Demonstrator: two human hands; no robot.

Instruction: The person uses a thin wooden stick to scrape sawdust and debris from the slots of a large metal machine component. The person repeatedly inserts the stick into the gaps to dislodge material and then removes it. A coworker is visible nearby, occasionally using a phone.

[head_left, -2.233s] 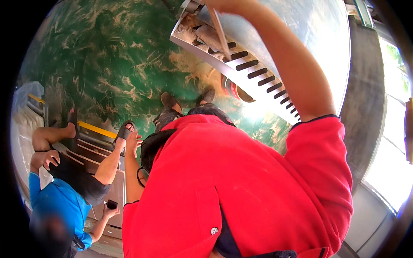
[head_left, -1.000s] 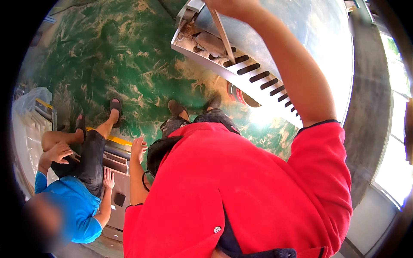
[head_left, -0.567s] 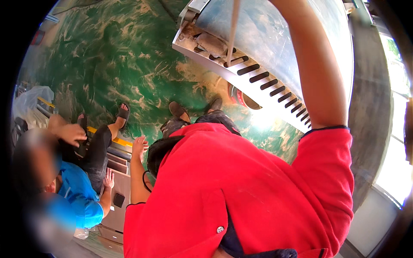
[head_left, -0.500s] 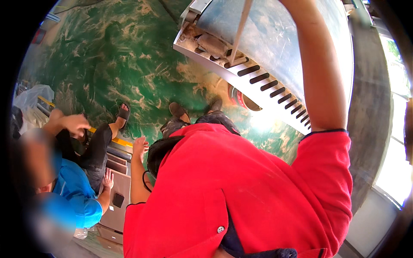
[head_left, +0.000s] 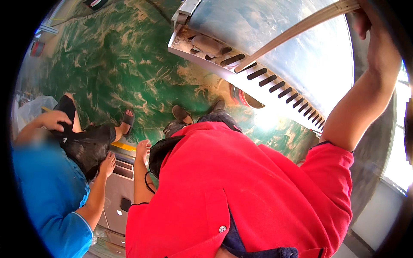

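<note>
My right hand [head_left: 365, 23], raised at the top right, is closed around the upper end of a long, thin wooden strip [head_left: 297, 31]. The strip slants down to the left across a grey-blue machine table [head_left: 245, 26]. Its lower tip lies over the row of dark slots [head_left: 267, 80] along the table's white edge; whether it touches there I cannot tell. Low at my left side, my left hand [head_left: 143, 150] holds nothing, its fingers partly spread. It is beside a dark bag-like thing [head_left: 162, 150] at my waist and near some stacked brown panels [head_left: 120, 189].
A person in a blue shirt [head_left: 47, 189] sits close on my left, one hand on the panels. Sawdust streaks the green floor [head_left: 107, 64]. A dusty roll-like lump [head_left: 208, 44] lies at the table's corner. A red-rimmed round opening [head_left: 241, 95] shows below the table edge.
My right hand has moved right with the strip, which now slants instead of standing steeply. The person in blue has shifted position. My left hand has stayed about where it was.
</note>
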